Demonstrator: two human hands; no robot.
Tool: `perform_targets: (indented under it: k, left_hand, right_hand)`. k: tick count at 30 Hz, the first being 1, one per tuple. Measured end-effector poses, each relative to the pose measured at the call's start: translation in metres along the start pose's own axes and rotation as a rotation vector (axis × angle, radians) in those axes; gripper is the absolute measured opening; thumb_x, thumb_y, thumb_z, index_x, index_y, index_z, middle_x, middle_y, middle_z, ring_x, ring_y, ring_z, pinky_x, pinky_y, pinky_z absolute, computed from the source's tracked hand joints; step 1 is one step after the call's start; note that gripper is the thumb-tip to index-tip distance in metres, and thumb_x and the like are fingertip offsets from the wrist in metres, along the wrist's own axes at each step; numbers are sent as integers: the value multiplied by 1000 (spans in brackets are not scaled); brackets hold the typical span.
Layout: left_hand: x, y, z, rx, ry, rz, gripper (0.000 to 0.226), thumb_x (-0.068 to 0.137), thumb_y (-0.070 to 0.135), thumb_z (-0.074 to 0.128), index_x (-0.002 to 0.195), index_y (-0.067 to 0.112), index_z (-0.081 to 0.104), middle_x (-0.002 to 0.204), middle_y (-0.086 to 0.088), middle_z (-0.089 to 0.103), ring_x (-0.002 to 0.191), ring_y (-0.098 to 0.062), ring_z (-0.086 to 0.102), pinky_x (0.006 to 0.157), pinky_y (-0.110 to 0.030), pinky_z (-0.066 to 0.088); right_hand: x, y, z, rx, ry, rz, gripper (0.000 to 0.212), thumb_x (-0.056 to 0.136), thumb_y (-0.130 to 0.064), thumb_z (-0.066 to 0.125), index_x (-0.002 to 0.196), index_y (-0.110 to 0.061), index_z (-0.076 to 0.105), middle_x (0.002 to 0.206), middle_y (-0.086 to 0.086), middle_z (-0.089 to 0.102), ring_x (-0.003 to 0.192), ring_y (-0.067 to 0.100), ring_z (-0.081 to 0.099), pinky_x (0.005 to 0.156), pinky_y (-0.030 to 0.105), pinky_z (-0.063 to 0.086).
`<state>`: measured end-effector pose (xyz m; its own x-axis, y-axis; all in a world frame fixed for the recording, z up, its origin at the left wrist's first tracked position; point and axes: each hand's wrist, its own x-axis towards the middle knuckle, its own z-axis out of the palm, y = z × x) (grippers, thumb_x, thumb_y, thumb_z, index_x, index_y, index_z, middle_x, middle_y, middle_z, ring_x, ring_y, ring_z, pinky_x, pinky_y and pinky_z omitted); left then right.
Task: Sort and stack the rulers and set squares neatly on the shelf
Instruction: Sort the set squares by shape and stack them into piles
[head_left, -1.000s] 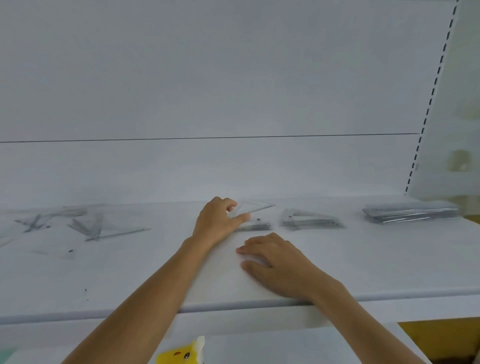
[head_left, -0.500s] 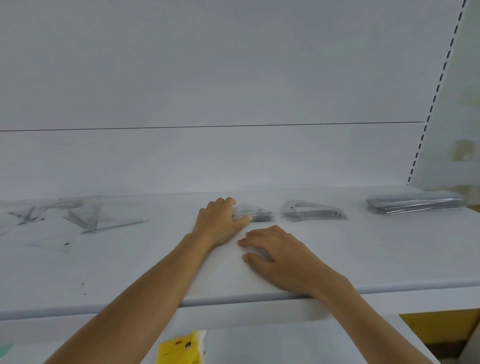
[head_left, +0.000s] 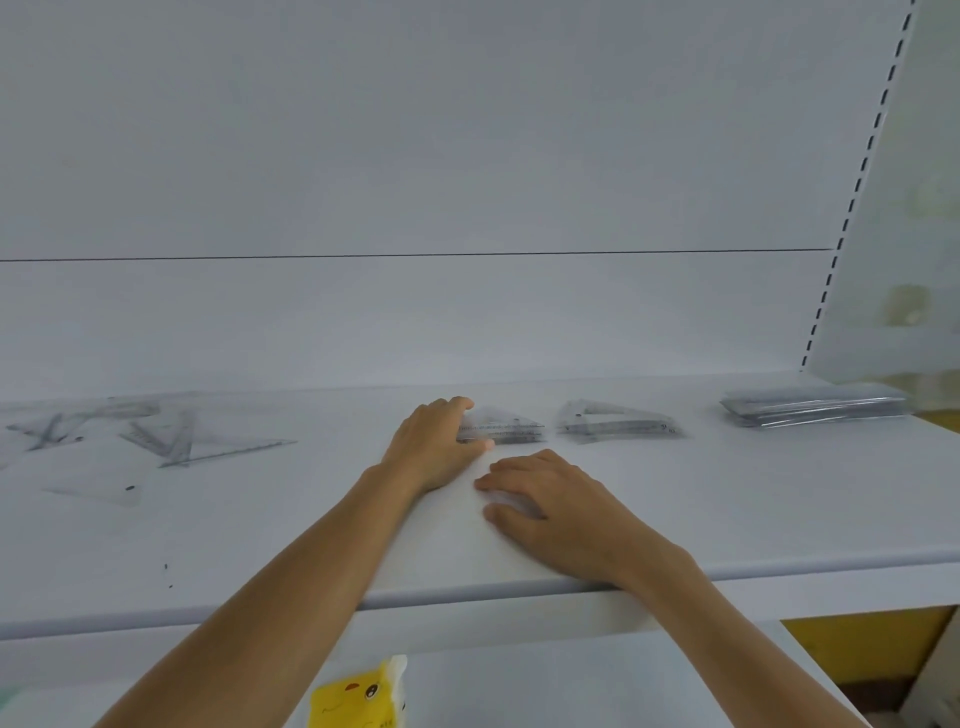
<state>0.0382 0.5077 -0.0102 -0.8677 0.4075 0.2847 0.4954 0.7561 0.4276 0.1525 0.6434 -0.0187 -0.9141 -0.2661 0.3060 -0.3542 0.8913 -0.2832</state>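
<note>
My left hand (head_left: 434, 449) is at the left end of a small stack of clear set squares (head_left: 506, 428) on the white shelf (head_left: 727, 499). Its fingers curl behind the stack and its thumb lies along the front edge. Just in front, my right hand (head_left: 550, 512) lies palm down on the shelf and holds nothing. A second stack of set squares (head_left: 618, 423) sits to the right. A pile of rulers (head_left: 810, 410) lies at the far right. Loose clear set squares and rulers (head_left: 171, 441) are scattered at the left.
The shelf's back wall rises right behind the stacks, and a slotted upright (head_left: 831, 270) stands at the right. A single clear piece (head_left: 98, 486) lies at the front left. On the level below, a yellow packet (head_left: 358, 699) stands under the shelf's front edge.
My left hand has lowered the set square it held tilted above the stack down flat onto that stack. My right hand has stayed on the shelf.
</note>
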Motion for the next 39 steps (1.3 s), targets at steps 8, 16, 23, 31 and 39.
perform_targets:
  k: [8, 16, 23, 31, 39]
  left_hand:
    - [-3, 4, -2, -15, 16, -36, 65, 83, 33, 56, 140, 16, 29, 135, -8, 43, 124, -23, 39, 98, -32, 33]
    - [-23, -25, -44, -110, 62, -25, 49, 86, 26, 55, 131, 13, 40, 126, -4, 49, 110, -20, 51, 88, -27, 40]
    - [-78, -138, -126, -94, 96, -59, 24, 86, 19, 58, 109, 21, 56, 95, 10, 58, 79, -1, 55, 69, -17, 41]
    - [-143, -271, -214, -71, 200, -211, 12, 85, 15, 60, 92, 23, 64, 97, 5, 65, 83, -5, 58, 68, -8, 39]
    - [-159, -357, -259, -65, 175, -218, 16, 86, 16, 61, 101, 17, 66, 103, 3, 64, 92, -10, 59, 75, -13, 40]
  right_hand:
    - [2, -3, -7, 0, -29, 46, 34, 92, -42, 44, 123, -34, 54, 132, -18, 49, 123, 9, 38, 104, 28, 30]
    - [43, -25, -10, 102, 46, 91, 19, 87, -22, 56, 99, -15, 69, 103, -1, 68, 94, 12, 60, 86, 22, 46]
    - [136, -98, 31, 234, 100, 45, 19, 85, -17, 58, 100, -15, 68, 98, 1, 68, 85, 9, 56, 81, 19, 44]
    - [230, -209, 80, 263, 17, -46, 19, 84, -16, 57, 100, -14, 67, 100, 1, 65, 92, 15, 60, 88, 28, 49]
    - [282, -273, 124, 266, 65, -3, 21, 84, -16, 54, 101, -16, 65, 104, 1, 64, 92, 14, 59, 87, 29, 49]
